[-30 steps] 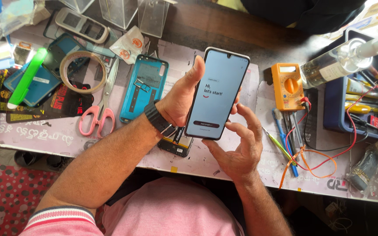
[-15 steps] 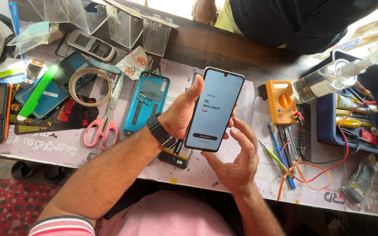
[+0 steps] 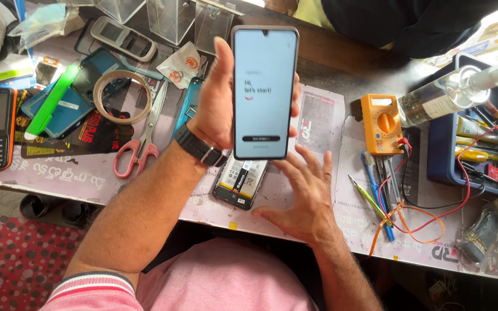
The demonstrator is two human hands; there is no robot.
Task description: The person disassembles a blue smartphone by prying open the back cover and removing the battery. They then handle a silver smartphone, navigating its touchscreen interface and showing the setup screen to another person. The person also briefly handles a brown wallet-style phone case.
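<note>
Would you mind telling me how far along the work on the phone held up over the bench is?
Looks done: the smartphone is closed up and powered on, its screen lit with a start-up page. In hand: the left hand holds it upright, while the right hand hovers open below it, touching nothing. Left: the start-up page is not yet passed, and a loose battery, scissors and orange multimeter lie out.

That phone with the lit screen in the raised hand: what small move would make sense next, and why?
Probably bringing the right hand up to touch the dark button near the bottom of the smartphone. The left hand holds it upright with a pale start screen lit, while the right hand hovers open just below it, fingers spread, touching nothing. That is only a guess from how the hands are placed.
</note>
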